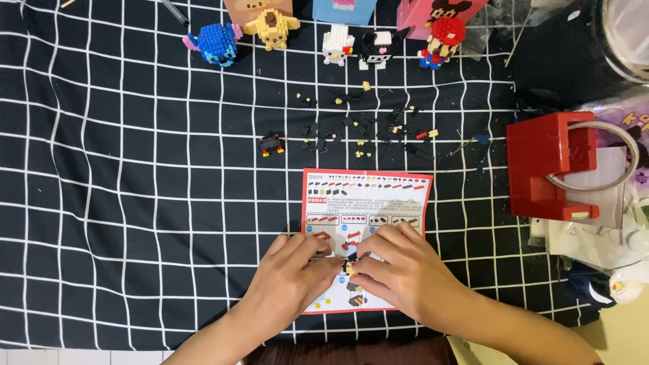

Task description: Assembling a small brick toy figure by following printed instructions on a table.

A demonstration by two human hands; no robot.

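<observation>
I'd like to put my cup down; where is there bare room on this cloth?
The black white-gridded cloth lies bare left of the red-bordered instruction sheet. Crowded: loose bricks above it, red tape dispenser on the right.

The hands (348, 270) hide most of the tiny black and red brick assembly (349, 265) and the red-bordered paper instruction sheet's (365, 203) lower half. The scattered small black loose bricks (358, 128) are too small to tell apart; three coloured cardboard boxes (338, 8) are cut off at the top edge.

cloth (122, 203): black, thin white grid lines
instruction sheet (368, 196): white, red border
tape dispenser (551, 165): solid red
brick figures, left to right: blue with pink (215, 42), yellow-tan (272, 27), white (337, 44), black and white (376, 49), red-topped (441, 40)
small build (271, 143): black, red and yellow
loose bricks (365, 125): mostly black
</observation>
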